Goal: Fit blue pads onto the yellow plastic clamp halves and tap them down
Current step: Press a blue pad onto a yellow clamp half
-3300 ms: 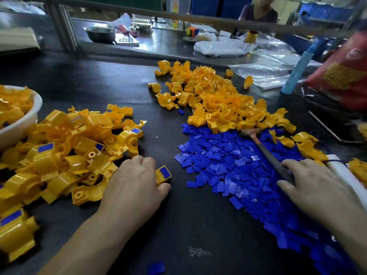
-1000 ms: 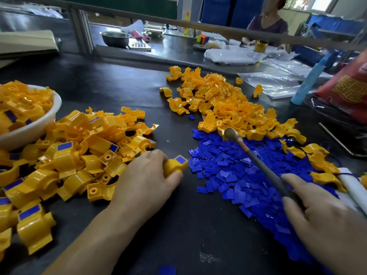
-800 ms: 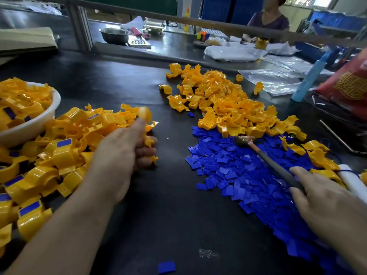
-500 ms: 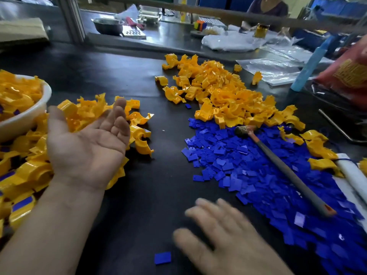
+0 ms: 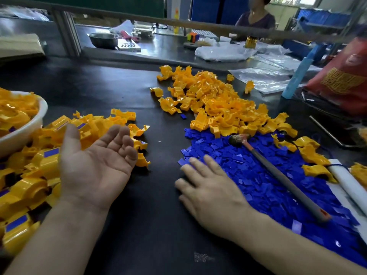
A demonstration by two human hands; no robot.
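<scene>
Black worktable [image 5: 162,225], blue crates [image 5: 323,16] behind

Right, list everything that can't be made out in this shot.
Head view only:
- Whether the right hand has a pad under it: its fingers cover the near edge of the blue pads.
- Some clamp halves beneath the left hand: the palm and forearm hide them.
- The white bowl: cut off by the left edge.
- The print on the red bag: blurred, and cut off by the right edge.

Blue pads [image 5: 258,175], yellow clamp halves [image 5: 218,104], black table [image 5: 155,215].
</scene>
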